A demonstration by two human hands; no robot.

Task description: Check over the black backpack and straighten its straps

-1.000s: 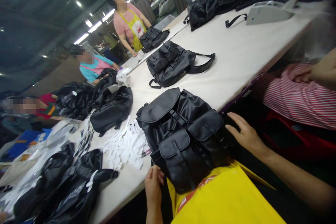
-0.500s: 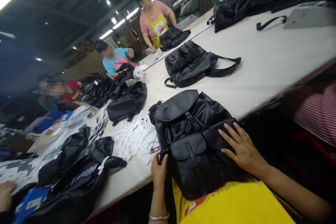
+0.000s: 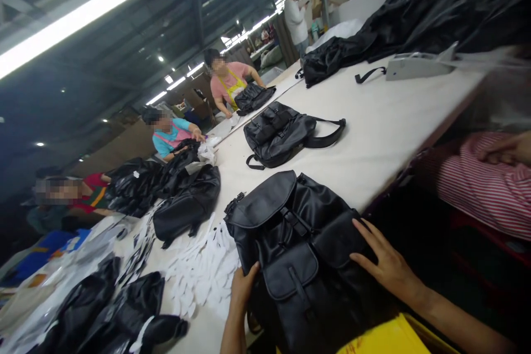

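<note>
A black backpack [image 3: 290, 227] with a front flap, a buckled strap and two front pockets leans at the near table edge, against a yellow apron [image 3: 385, 337]. My left hand [image 3: 241, 290] grips its left side, thumb on the front and the other fingers hidden. On the right side lies my right hand [image 3: 381, 260], fingers stretched and thumb apart, touching beside the right pocket. Beyond it on the table rests a second black backpack [image 3: 280, 133] with a looped strap.
White cut pieces [image 3: 203, 271] are heaped left of the backpack. More black bags [image 3: 188, 204] lie along the left, and dark material [image 3: 385, 22] is piled far right near a grey box [image 3: 418, 68]. Co-workers stand across the pale table [image 3: 352, 160]; striped clothing [image 3: 489, 182] shows at right.
The view has shifted, so the backpack appears lower and slightly left. My right hand has slid from the right pocket's front toward the bag's side edge. My left hand stays at the left side.
</note>
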